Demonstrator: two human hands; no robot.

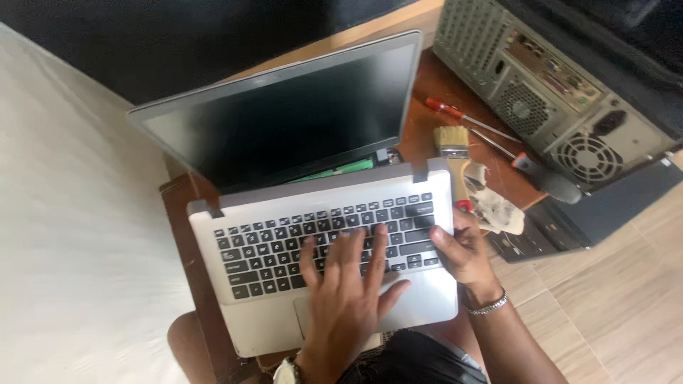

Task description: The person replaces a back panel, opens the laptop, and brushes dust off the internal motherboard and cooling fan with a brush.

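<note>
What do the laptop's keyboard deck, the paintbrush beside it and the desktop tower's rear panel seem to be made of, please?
The keyboard deck looks like silver plastic or brushed metal with a matte, even sheen; I can't tell which. The paintbrush seems to have pale natural bristles, a shiny metal ferrule and a light wooden handle. The tower's rear panel looks like bare grey sheet metal, perforated with vent holes.

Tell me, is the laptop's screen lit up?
No, the laptop screen is dark and blank while the left hand lies flat on the keyboard.
</note>
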